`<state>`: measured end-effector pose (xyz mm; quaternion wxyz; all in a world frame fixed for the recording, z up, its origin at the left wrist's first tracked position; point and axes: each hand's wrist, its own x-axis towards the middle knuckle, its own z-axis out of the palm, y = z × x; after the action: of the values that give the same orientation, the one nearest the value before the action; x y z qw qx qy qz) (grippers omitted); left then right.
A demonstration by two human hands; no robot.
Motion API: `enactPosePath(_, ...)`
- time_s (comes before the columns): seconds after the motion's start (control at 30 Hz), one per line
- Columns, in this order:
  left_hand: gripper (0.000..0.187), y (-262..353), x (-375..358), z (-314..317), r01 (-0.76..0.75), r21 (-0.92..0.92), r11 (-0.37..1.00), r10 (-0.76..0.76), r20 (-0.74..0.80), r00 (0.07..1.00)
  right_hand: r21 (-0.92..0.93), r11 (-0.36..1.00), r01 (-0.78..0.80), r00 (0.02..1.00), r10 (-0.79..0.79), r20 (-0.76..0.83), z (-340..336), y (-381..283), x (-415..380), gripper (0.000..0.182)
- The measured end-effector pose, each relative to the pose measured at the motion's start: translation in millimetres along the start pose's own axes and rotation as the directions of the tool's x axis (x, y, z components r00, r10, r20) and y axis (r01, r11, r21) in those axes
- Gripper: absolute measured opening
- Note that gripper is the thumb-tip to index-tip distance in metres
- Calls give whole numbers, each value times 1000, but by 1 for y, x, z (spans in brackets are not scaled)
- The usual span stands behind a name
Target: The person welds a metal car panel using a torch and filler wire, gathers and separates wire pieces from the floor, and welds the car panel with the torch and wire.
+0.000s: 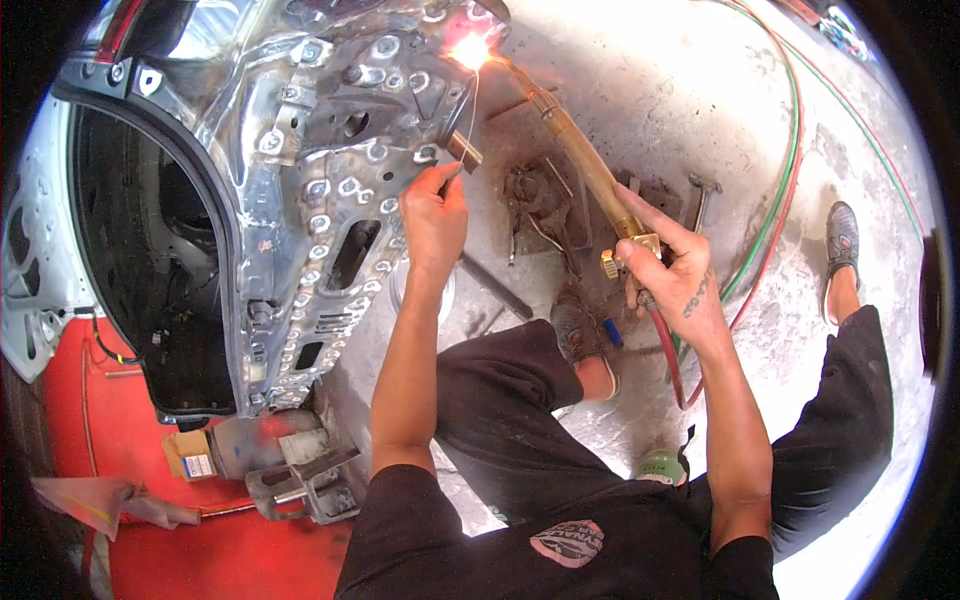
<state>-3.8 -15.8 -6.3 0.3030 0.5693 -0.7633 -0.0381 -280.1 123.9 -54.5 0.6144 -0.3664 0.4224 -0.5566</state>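
My right hand (680, 270) is wrapped round the valve end of a brass welding torch (585, 155), index finger stretched along its tube. The torch slants up and left to a bright flame (470, 48) at the edge of a bare metal car body panel (370, 130). In my left hand (435, 220), fingers pinched, is a thin filler rod (474, 108) whose far end reaches the glow. A short brownish metal piece (463, 150) shows just above those fingers. Rows of round weld spots cover the panel, and glare hides the spot under the flame.
Red and green hoses (790, 150) loop down the right side to the torch. On the floor lie a hammer (703, 195), rusty metal parts (545, 205) and a small blue cylinder (613, 332). A vise (310, 475) stands at lower left, near a green can (660, 467) between my legs.
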Motion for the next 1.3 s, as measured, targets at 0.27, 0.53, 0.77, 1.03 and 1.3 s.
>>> enactPosePath(0.27,19,-1,1,-1,34,10,999,-34,17,999,9,1000,-6,1000,6,9,-1,0,1,55)
enactPosePath(0.53,20,0,1,-1,13,22,1000,-13,9,1000,4,1000,-23,1000,23,4,-1,-3,-1,54)
enactPosePath(0.77,20,4,1,-3,80,7,997,-81,37,996,-2,1000,-28,1000,28,-4,1,-3,-2,54)
enactPosePath(1.03,20,-1,1,-1,41,11,999,-41,22,999,4,1000,-9,1000,9,8,1,-1,-1,55)
enactPosePath(1.3,20,1,1,-1,32,14,999,-32,18,999,-1,1000,-4,1000,4,4,0,0,-1,54)
